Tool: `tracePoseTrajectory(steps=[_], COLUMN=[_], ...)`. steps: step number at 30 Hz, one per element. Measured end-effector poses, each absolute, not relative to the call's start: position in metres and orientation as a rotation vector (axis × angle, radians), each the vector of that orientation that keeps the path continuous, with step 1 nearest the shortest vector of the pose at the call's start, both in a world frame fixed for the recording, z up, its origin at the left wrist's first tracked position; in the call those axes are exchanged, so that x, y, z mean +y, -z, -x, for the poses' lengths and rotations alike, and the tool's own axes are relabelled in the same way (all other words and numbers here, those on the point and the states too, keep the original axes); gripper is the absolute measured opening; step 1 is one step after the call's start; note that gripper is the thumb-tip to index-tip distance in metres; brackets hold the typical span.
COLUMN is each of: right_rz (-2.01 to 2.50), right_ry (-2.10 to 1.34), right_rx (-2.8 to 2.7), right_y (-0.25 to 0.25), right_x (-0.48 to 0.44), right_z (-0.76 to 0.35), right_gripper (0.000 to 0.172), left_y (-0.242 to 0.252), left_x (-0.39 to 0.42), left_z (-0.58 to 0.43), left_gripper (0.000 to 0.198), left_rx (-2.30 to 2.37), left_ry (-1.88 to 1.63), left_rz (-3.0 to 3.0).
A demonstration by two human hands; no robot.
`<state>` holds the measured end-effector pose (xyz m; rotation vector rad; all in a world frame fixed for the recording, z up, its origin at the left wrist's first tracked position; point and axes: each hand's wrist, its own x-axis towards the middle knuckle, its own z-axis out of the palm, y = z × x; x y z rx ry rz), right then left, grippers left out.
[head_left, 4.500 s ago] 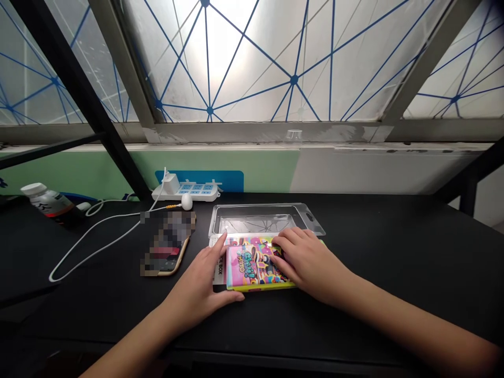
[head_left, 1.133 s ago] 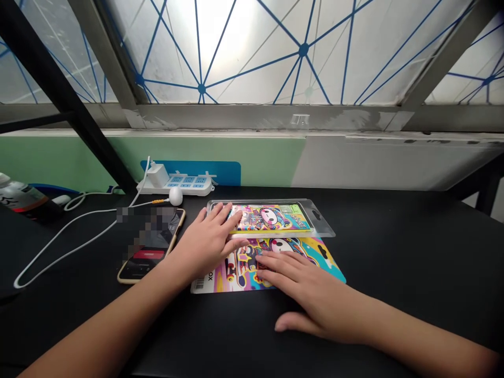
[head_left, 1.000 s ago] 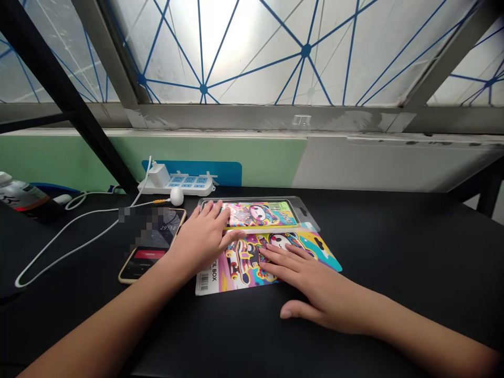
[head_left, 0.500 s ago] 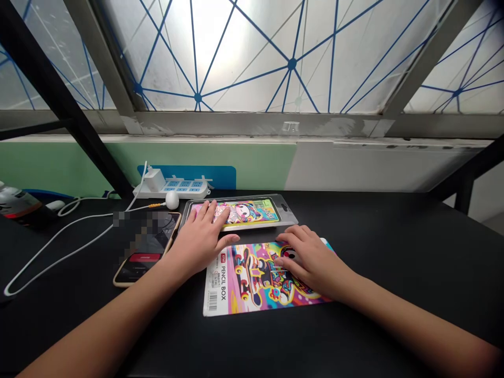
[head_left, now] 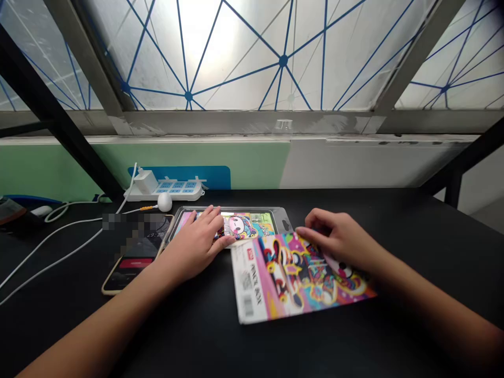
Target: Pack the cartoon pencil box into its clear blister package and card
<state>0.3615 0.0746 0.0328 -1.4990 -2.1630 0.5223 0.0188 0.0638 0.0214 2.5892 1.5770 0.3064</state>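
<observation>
A colourful printed card (head_left: 291,275) lettered "PENCIL BOX" tilts slightly over the black table, its picture a cartoon figure and a skateboard. My right hand (head_left: 340,239) pinches its far edge, thumb on top and fingers beneath. Behind the card lies a clear plastic package (head_left: 281,218) with a bright cartoon pencil box (head_left: 252,224) inside. On the left part of this package rests my left hand (head_left: 199,239), fingers laid out flat and hiding some of the picture. The card's far left corner overlaps the package's near edge.
A phone (head_left: 136,265) lies left of my left hand, partly blurred out. White cables (head_left: 47,257) cross the table at left. Against the wall is a power strip (head_left: 173,191) with a plug, and a round white item (head_left: 164,202) sits before it. A bottle (head_left: 13,215) lies far left.
My right hand has taken hold of the card's far edge and shifted it right, turning it slightly. My left hand stays on the package. The view has moved a little to the right.
</observation>
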Motion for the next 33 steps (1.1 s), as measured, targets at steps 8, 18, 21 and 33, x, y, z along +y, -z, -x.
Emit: tracePoseTrajectory(steps=[8, 18, 21, 33], right_rz=[1.819, 1.615, 1.669, 1.797], right_ry=[-0.570, -0.801, -0.801, -0.693], right_rx=[-2.114, -2.126, -2.117, -2.036], right_y=[-0.022, -0.016, -0.017, -0.035], right_x=[0.131, 0.104, 0.110, 0.112], right_z=[-0.427, -0.372, -0.386, -0.402], right_gripper=[0.050, 0.042, 0.045, 0.048], left_y=[-0.020, -0.029, -0.029, -0.030], left_x=[0.061, 0.056, 0.056, 0.055], left_z=[-0.021, -0.027, -0.027, -0.024], left_gripper=[0.053, 0.024, 0.023, 0.028], left_rx=[1.482, 1.286, 1.264, 1.245], left_ry=[-0.433, -0.555, -0.559, -0.509], left_rz=[-2.674, -2.695, -2.697, -2.730])
